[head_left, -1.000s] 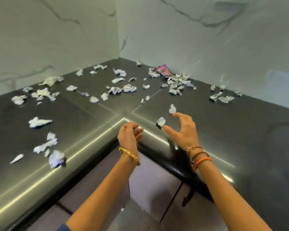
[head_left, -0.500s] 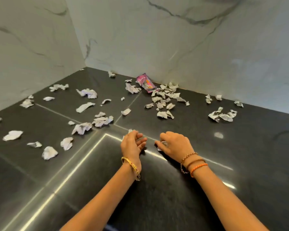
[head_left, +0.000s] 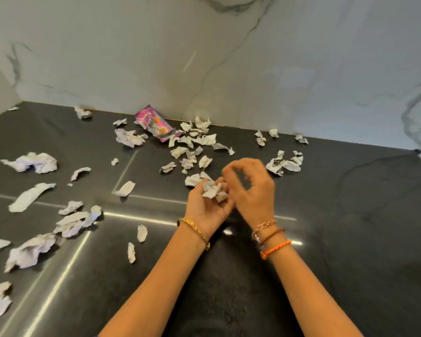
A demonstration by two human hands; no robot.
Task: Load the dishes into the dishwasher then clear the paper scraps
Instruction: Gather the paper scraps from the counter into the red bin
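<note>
My left hand [head_left: 204, 210] is cupped palm-up over the black countertop [head_left: 338, 227] and holds a small bundle of crumpled white paper scraps [head_left: 214, 190]. My right hand [head_left: 253, 195], motion-blurred, sits right against it with curled fingers, thumb and forefinger meeting at the bundle's edge. Several loose scraps [head_left: 192, 147] lie just beyond my hands. More scraps [head_left: 284, 162] sit to the right, and larger crumpled pieces [head_left: 32, 162] spread across the left side. No dishes or dishwasher are in view.
A pink snack wrapper [head_left: 156, 124] lies among the scraps near the marble back wall [head_left: 204, 57]. A second wall meets it at the far left corner. Bright light strips reflect on the counter seams.
My view swung right and closer to the back wall. My hands rose off the counter and came together, with scraps now gathered in my left palm.
</note>
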